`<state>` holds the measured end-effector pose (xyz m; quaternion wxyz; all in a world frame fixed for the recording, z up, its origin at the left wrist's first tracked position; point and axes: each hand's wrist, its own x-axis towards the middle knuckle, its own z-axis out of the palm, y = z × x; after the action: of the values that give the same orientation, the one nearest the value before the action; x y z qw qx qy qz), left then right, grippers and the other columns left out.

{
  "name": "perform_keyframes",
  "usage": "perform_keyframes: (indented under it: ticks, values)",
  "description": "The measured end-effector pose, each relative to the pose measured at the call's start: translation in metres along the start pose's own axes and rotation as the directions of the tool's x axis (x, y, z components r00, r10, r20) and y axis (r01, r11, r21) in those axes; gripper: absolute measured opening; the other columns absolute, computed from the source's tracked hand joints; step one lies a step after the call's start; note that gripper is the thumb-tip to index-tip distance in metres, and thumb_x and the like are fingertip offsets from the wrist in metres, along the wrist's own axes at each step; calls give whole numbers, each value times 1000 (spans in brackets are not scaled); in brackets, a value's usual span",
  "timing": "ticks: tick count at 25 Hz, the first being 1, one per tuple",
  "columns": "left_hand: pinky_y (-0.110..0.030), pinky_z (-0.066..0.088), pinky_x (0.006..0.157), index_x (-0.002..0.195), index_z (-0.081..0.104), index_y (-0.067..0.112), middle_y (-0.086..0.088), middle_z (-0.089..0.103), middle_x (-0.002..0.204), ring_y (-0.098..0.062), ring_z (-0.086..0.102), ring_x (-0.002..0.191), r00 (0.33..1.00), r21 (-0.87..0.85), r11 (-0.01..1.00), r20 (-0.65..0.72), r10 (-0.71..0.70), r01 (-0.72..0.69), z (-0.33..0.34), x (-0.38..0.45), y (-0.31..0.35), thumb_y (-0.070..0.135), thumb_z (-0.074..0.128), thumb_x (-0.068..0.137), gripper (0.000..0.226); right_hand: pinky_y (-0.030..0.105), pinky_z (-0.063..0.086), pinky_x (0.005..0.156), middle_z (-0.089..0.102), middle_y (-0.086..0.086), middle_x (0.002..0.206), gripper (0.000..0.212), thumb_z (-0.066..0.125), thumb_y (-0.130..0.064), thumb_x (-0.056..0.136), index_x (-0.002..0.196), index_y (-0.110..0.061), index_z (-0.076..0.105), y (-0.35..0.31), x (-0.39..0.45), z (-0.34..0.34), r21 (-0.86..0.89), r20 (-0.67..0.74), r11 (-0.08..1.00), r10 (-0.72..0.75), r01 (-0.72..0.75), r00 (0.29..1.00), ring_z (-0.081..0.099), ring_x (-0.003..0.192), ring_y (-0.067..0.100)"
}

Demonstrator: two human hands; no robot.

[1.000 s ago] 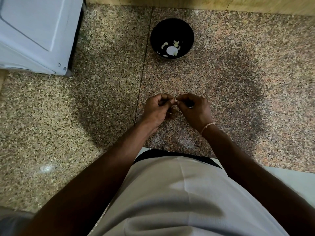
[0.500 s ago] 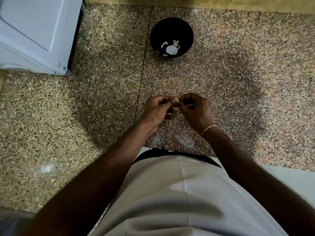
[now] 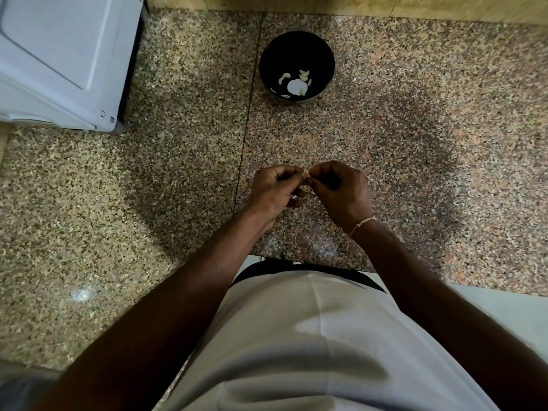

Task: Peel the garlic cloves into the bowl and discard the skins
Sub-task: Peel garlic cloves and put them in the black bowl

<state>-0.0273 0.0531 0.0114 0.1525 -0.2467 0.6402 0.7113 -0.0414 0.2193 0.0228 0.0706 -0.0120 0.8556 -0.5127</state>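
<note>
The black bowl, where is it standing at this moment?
In the head view the black bowl stands on the speckled stone counter, near its far edge and beyond both hands, with the white appliance off to its left.

A speckled granite surface [image 3: 415, 149] is seen across most of the frame, divided by a thin dark seam [image 3: 247, 123] running from the top centre downward. A white appliance [image 3: 59, 54] is set at the upper left. A strip of wood-toned wall [image 3: 355, 4] is shown along the top edge. A white shirt [image 3: 311, 345] is seen at the bottom centre, and a thin thread bracelet [image 3: 363, 223] is worn at right of centre.
</note>
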Motion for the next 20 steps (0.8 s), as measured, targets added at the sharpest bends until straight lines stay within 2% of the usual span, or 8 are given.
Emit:
perform_keyframes:
  ticks: [3,8,16,20]
  values:
    - [-28,59,50,97,76,13,-5,80,84,-13,73,62,1000,13,1000,-5,17,-17,1,-1,0,11,73,97,3,13,56,73,76,-9,93,24,85,-14,84,106,-16,74,-1,-1,-2,59,13,998,18,-19,1000,72,86,-2]
    - [-30,61,51,95,74,15,-1,79,79,-11,71,60,1000,27,999,4,27,-27,3,-3,2,9,70,98,8,27,62,78,78,-4,95,26,84,-16,85,110,-13,77,-1,-3,-4,52,39,999,-9,7,999,74,88,4]
    - [-31,61,52,93,75,14,-2,78,80,-12,71,63,998,69,996,0,57,-57,3,-7,2,8,71,97,9,29,64,76,77,-7,92,29,87,-14,82,109,-19,76,0,-5,-3,45,39,999,-1,0,999,74,86,1]
    - [-29,58,50,93,74,14,-5,79,85,-14,71,64,998,58,996,21,64,-65,2,-9,1,9,70,98,8,34,65,78,78,-5,90,30,88,-13,80,108,-15,77,0,-5,-2,132,54,987,86,-93,995,76,85,7]
